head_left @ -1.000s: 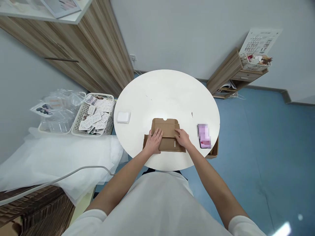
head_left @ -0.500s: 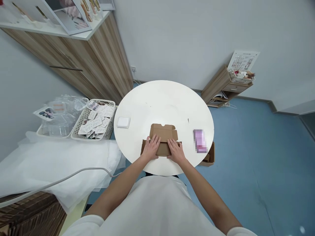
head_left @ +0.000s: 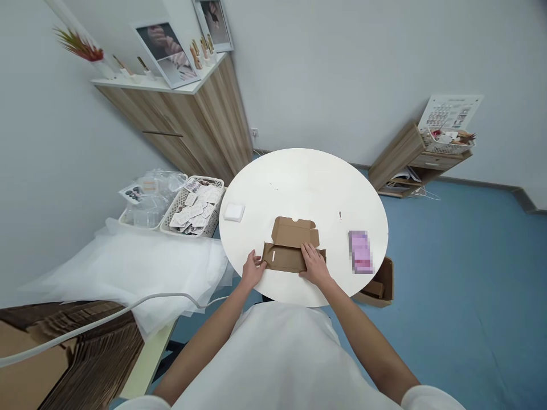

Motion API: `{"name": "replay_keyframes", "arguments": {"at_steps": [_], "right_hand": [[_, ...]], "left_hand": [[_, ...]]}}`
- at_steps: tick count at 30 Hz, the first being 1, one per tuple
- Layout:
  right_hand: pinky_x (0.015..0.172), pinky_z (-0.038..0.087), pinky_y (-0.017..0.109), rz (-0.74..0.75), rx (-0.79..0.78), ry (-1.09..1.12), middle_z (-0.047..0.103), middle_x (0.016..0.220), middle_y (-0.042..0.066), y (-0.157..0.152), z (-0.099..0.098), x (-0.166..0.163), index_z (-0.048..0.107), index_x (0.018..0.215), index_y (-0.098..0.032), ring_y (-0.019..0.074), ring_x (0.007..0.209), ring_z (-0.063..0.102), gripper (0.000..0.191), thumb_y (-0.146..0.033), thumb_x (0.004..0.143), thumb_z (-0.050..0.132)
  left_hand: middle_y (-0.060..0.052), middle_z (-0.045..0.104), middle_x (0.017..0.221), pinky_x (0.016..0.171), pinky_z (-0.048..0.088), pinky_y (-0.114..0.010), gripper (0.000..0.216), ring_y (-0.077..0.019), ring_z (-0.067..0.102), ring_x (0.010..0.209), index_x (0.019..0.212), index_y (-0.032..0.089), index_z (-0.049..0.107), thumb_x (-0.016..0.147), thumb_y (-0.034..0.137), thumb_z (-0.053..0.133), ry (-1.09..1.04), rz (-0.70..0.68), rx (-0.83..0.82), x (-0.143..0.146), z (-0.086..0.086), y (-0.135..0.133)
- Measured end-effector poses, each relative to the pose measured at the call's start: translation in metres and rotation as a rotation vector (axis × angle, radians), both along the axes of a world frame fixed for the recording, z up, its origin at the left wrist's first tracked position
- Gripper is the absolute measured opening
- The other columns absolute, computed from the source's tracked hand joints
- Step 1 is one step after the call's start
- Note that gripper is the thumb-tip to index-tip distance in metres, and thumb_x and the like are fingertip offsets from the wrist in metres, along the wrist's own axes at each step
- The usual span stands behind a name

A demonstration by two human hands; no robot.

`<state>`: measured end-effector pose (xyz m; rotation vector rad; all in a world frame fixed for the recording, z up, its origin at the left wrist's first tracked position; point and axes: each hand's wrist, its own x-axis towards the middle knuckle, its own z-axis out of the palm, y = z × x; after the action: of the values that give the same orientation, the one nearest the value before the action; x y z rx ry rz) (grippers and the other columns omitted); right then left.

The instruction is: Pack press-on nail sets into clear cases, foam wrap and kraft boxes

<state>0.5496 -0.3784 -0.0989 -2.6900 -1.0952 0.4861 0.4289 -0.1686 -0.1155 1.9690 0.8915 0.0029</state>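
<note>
A brown cardboard box (head_left: 285, 259), partly folded, lies near the front edge of the round white table (head_left: 299, 182). Its lid flap (head_left: 294, 231) stretches away from me, and a small white strip (head_left: 274, 256) shows inside. At the box's left end, my left hand (head_left: 253, 269) has its thumb and fingers closed on the side wall. My right hand (head_left: 315, 265) lies over the right part of the box with fingers stretched out flat, its thumb by the front wall. The right end is partly hidden beneath that hand.
A white packet stack (head_left: 235, 212) lies left on the table; a blurred pink-purple item (head_left: 361, 251) lies right. Left of the table stand a basket of cards (head_left: 219, 212) and plastic packaging (head_left: 154, 199). An open carton (head_left: 388, 285) is on the floor at right.
My left hand has moved from on top of the box to its left end, uncovering the white strip. My right hand stays on the right part. The view has shifted left.
</note>
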Motion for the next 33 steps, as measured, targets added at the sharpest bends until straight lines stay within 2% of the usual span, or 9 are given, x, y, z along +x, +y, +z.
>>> {"name": "replay_keyframes", "arguments": {"at_steps": [2,5,8,14,18,21,24,29,33], "right_hand": [[0.097,0.029,0.04,0.01,0.023,0.004,0.02,0.142,0.011,0.0,-0.002,0.0,0.01,0.137,-0.02,0.0261,0.131,0.014,0.097,-0.03,0.06,0.068],[0.099,0.028,0.04,0.023,0.041,0.015,0.02,0.142,0.011,0.0,-0.004,-0.001,0.009,0.137,-0.017,0.0256,0.131,0.013,0.099,-0.029,0.059,0.068],[0.101,0.026,0.04,0.021,0.049,0.027,0.019,0.143,0.011,-0.001,-0.004,-0.002,0.009,0.137,-0.015,0.0259,0.132,0.011,0.1,-0.029,0.058,0.069],[0.103,0.023,0.04,0.029,0.092,0.055,0.022,0.141,0.013,0.005,-0.002,-0.001,0.015,0.136,-0.014,0.0267,0.131,0.014,0.096,-0.029,0.058,0.069],[0.103,0.023,0.04,0.002,0.101,0.067,0.021,0.141,0.013,0.008,-0.001,-0.001,0.014,0.136,-0.016,0.0274,0.131,0.015,0.097,-0.03,0.057,0.07],[0.104,0.022,0.041,0.014,0.094,0.086,0.019,0.142,0.012,0.008,0.001,-0.003,0.012,0.136,-0.017,0.0274,0.131,0.013,0.101,-0.031,0.056,0.071],[0.105,0.021,0.039,0.051,0.083,0.106,0.019,0.142,0.011,0.008,0.001,-0.01,0.011,0.137,-0.017,0.0268,0.131,0.012,0.104,-0.032,0.054,0.072],[0.106,0.017,0.04,0.036,0.066,0.107,0.014,0.143,0.011,0.01,-0.002,-0.026,0.007,0.137,-0.017,0.026,0.132,0.006,0.103,-0.03,0.057,0.071],[0.106,0.015,0.039,0.03,0.053,0.11,0.013,0.144,0.011,0.01,-0.003,-0.031,0.005,0.138,-0.016,0.0257,0.133,0.003,0.105,-0.031,0.057,0.071]], "left_hand": [[-0.011,0.062,0.101,0.08,0.047,-0.034,0.053,-0.0175,0.061,0.087,0.122,0.015,0.038,0.072,0.016,0.054,-0.023,0.036,-0.004,0.003,0.0,0.0],[-0.009,0.065,0.095,0.079,0.048,-0.034,0.039,-0.018,0.062,0.087,0.108,0.016,0.05,0.07,0.01,0.052,-0.078,0.085,0.034,0.005,0.005,-0.001],[-0.008,0.065,0.093,0.077,0.049,-0.032,0.03,-0.0167,0.062,0.083,0.099,0.016,0.055,0.07,0.01,0.049,-0.135,0.093,0.017,0.006,0.012,-0.004],[-0.008,0.065,0.091,0.074,0.049,-0.03,0.027,-0.0154,0.062,0.08,0.097,0.015,0.055,0.07,0.015,0.049,-0.181,0.088,-0.04,0.017,0.021,-0.012],[-0.008,0.062,0.091,0.075,0.048,-0.031,0.027,-0.016,0.06,0.08,0.097,0.014,0.055,0.072,0.018,0.048,-0.174,-0.03,0.061,0.022,0.022,-0.018],[-0.009,0.056,0.102,0.079,0.045,-0.033,0.032,-0.0194,0.056,0.092,0.098,0.015,0.055,0.069,0.027,0.056,-0.155,-0.141,0.157,0.018,0.022,-0.02],[-0.009,0.052,0.106,0.083,0.043,-0.034,0.031,-0.0221,0.052,0.1,0.09,0.017,0.056,0.066,0.037,0.06,-0.132,-0.216,0.194,0.011,0.019,-0.021],[-0.005,0.058,0.086,0.076,0.043,-0.031,0.008,-0.0178,0.056,0.086,0.077,0.019,0.051,0.075,0.025,0.048,-0.09,-0.226,0.214,0.008,0.013,-0.012],[-0.003,0.06,0.079,0.068,0.044,-0.027,0.011,-0.0156,0.058,0.074,0.078,0.019,0.047,0.071,0.025,0.054,0.016,-0.224,0.12,0.01,0.013,-0.002]]}}
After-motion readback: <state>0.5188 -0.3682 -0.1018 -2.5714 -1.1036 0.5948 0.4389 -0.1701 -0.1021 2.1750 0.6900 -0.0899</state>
